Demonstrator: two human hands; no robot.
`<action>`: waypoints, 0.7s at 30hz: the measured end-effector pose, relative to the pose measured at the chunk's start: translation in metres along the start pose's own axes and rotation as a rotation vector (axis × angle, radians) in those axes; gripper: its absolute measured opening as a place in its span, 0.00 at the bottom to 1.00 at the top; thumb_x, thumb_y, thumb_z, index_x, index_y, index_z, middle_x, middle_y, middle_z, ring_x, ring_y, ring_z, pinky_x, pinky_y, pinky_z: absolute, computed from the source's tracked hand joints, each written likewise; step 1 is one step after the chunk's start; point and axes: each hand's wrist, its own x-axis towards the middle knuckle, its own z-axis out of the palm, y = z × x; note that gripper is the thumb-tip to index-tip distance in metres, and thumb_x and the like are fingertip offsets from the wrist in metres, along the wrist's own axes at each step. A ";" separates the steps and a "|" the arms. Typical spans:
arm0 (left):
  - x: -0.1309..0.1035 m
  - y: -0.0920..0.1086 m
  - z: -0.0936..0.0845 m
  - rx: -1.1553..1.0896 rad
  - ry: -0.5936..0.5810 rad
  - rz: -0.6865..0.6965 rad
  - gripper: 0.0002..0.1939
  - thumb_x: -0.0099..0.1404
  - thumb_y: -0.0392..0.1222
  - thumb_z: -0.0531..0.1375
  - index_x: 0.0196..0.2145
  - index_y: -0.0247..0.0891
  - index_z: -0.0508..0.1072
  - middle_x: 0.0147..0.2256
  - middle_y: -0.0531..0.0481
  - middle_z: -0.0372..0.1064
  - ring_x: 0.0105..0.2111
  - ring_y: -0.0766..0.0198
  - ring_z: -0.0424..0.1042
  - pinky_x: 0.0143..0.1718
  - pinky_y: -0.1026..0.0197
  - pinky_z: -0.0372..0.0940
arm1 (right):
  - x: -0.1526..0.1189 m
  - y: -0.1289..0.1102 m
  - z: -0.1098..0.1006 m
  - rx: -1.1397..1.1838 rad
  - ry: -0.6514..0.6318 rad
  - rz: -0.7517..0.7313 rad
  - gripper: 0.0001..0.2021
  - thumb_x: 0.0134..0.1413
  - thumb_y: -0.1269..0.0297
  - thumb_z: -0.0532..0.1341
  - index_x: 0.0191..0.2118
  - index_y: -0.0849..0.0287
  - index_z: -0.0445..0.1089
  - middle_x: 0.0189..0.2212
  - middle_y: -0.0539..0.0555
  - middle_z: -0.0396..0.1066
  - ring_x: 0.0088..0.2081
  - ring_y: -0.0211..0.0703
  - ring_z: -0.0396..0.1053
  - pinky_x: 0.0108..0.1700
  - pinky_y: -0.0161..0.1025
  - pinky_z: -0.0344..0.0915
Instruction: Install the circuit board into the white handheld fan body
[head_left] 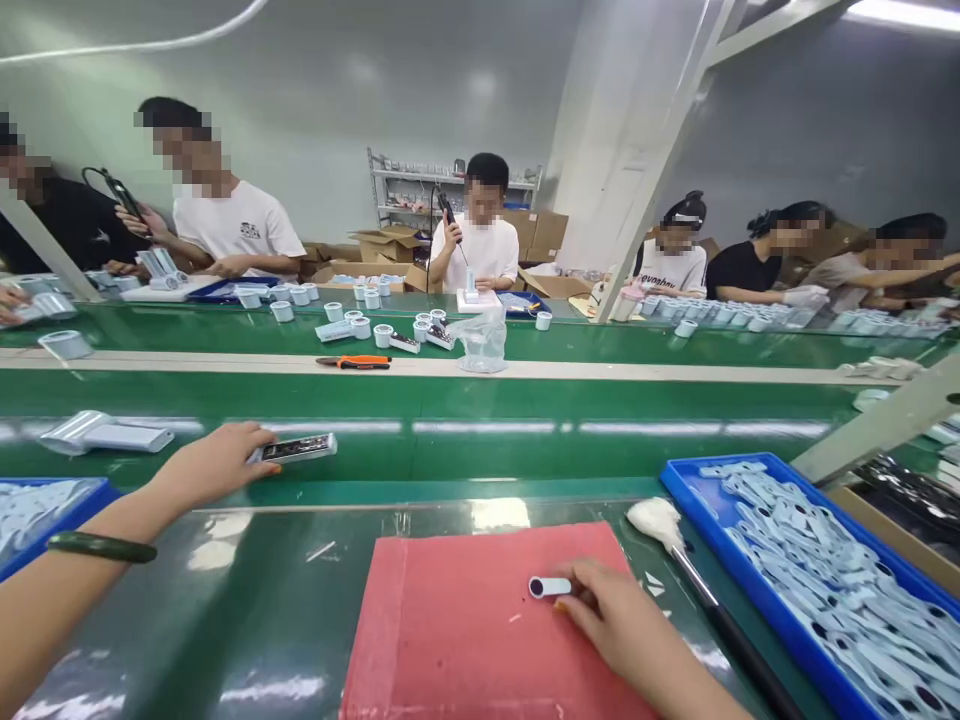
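Over the green belt at the left, my left hand [217, 462] grips the end of a light blue part with a dark inner side [300, 448] between thumb and fingers. My right hand [600, 605] pinches a small pale blue piece with a dark round spot [550, 587] above the red mat [465, 630]. The round end of that piece points left. To the right of the mat, a black-handled tool [720, 610] with a white wrapped head lies beside a blue tray [787, 610] full of similar pale pieces.
Another blue tray [97, 505] stands at the left edge. A pale blue housing [124, 435] lies on the belt. Orange pliers [354, 362] and a clear plastic bag [481, 345] rest farther back. Several people sit across the line. A slanted metal post [885, 420] rises at the right.
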 end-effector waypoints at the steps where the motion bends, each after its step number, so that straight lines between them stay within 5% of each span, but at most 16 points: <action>1: -0.005 0.016 -0.004 0.009 -0.064 0.040 0.25 0.72 0.55 0.47 0.40 0.36 0.78 0.37 0.47 0.73 0.38 0.56 0.71 0.42 0.59 0.67 | -0.003 -0.002 -0.003 -0.017 0.011 -0.014 0.14 0.59 0.57 0.54 0.44 0.50 0.76 0.41 0.56 0.76 0.42 0.56 0.74 0.43 0.47 0.66; 5: -0.036 0.105 0.002 -0.023 -0.167 0.274 0.18 0.70 0.52 0.52 0.45 0.40 0.75 0.42 0.46 0.73 0.43 0.54 0.70 0.41 0.57 0.65 | -0.008 -0.025 -0.013 0.034 0.149 -0.083 0.13 0.63 0.58 0.56 0.45 0.53 0.76 0.37 0.56 0.76 0.36 0.52 0.73 0.37 0.43 0.65; 10: -0.073 0.198 0.042 -0.143 -0.288 0.464 0.08 0.68 0.42 0.59 0.43 0.39 0.73 0.42 0.44 0.70 0.41 0.54 0.69 0.40 0.54 0.64 | 0.000 -0.062 0.000 0.136 0.166 -0.299 0.08 0.66 0.67 0.60 0.46 0.54 0.76 0.36 0.52 0.73 0.33 0.43 0.70 0.34 0.37 0.62; 14: -0.080 0.212 0.061 -0.183 -0.270 0.396 0.07 0.67 0.43 0.61 0.42 0.39 0.72 0.43 0.44 0.69 0.42 0.53 0.68 0.41 0.53 0.64 | 0.011 -0.076 0.014 -0.009 0.085 -0.278 0.07 0.64 0.74 0.63 0.43 0.57 0.75 0.35 0.50 0.71 0.32 0.41 0.69 0.34 0.37 0.61; 21: -0.079 0.201 0.059 -0.575 -0.174 0.493 0.11 0.75 0.47 0.53 0.47 0.41 0.71 0.45 0.47 0.71 0.45 0.57 0.68 0.47 0.52 0.64 | 0.019 -0.076 0.027 -0.247 0.062 -0.371 0.03 0.64 0.74 0.65 0.41 0.60 0.74 0.35 0.53 0.71 0.36 0.48 0.70 0.34 0.41 0.61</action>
